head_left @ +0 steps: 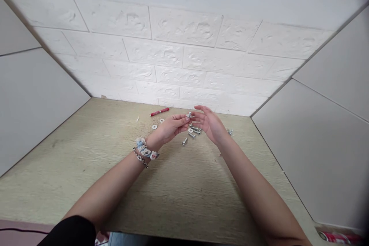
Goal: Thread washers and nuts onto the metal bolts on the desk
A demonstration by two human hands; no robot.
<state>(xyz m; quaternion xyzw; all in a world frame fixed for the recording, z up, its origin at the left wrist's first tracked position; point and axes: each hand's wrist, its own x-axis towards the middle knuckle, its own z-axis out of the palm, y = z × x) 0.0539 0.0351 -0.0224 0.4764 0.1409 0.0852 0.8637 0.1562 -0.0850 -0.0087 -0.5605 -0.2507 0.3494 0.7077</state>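
Note:
Between the thumb and fingers of my left hand (175, 126) is a small silver bolt (188, 115), held a little above the table. My right hand (211, 123) is just to the right, its fingers stretched out and spread; their tips come close to the bolt, and I cannot tell whether they touch it. Below both hands lie several loose bolts (191, 135) with a flat washer (190, 130) among them. One separate bolt (185, 141) rests nearer to me. Left of my left hand are two flat washers, one washer (155, 127) slightly nearer than the other washer (162, 120).
A red marker-like stick (159, 112) lies near the back wall (181, 77). Some small silver hardware (230, 132) sits right of my right hand. Grey-white panels flank the wooden table (173, 192) on both sides. A red can-like object (340, 237) shows at the lower right corner.

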